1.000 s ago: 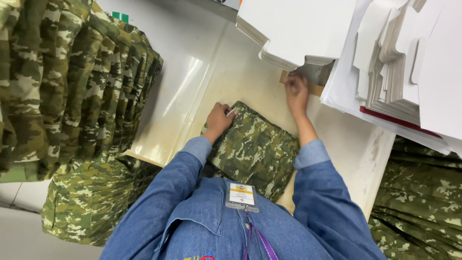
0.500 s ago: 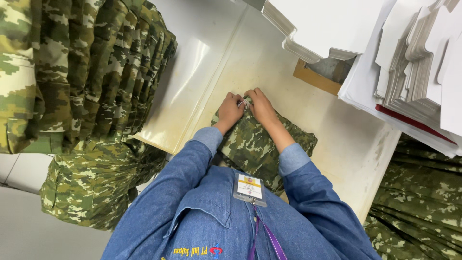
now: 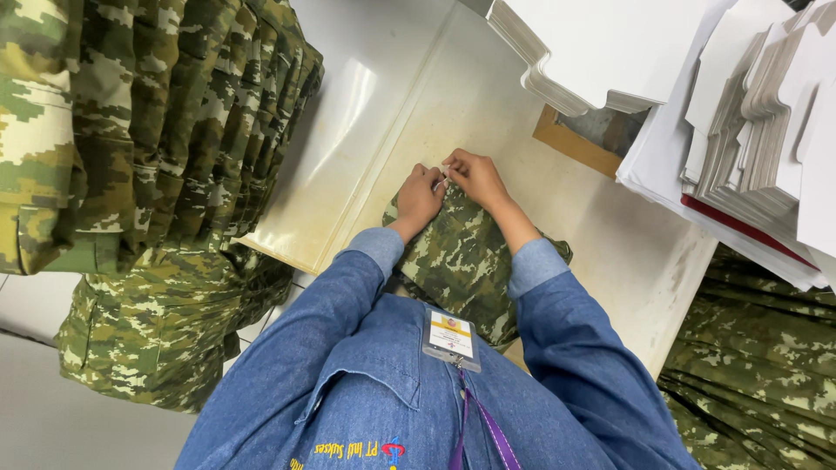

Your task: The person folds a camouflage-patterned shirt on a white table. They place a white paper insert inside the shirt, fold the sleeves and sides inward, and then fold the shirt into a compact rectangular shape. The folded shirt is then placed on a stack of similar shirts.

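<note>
A folded camouflage garment (image 3: pixel 461 261) lies on the pale table (image 3: pixel 488 113) right in front of me. My left hand (image 3: pixel 420 197) rests on its far left corner with fingers curled. My right hand (image 3: pixel 475 177) sits close beside it at the far edge of the garment. Between the fingertips of both hands is a small white item (image 3: pixel 442 177), too small to identify. Blue denim sleeves cover both forearms.
A tall stack of folded camouflage garments (image 3: pixel 157 113) stands at the left, with more camouflage cloth (image 3: pixel 165 322) below the table edge. White cardboard sheets (image 3: pixel 610 48) and a pile of cut white card pieces (image 3: pixel 758 113) lie at the far right. More camouflage cloth (image 3: pixel 758 365) fills the lower right.
My right hand came back from the brown patch near the card stack to the garment's far edge. Both hands now meet there on a small white item.
</note>
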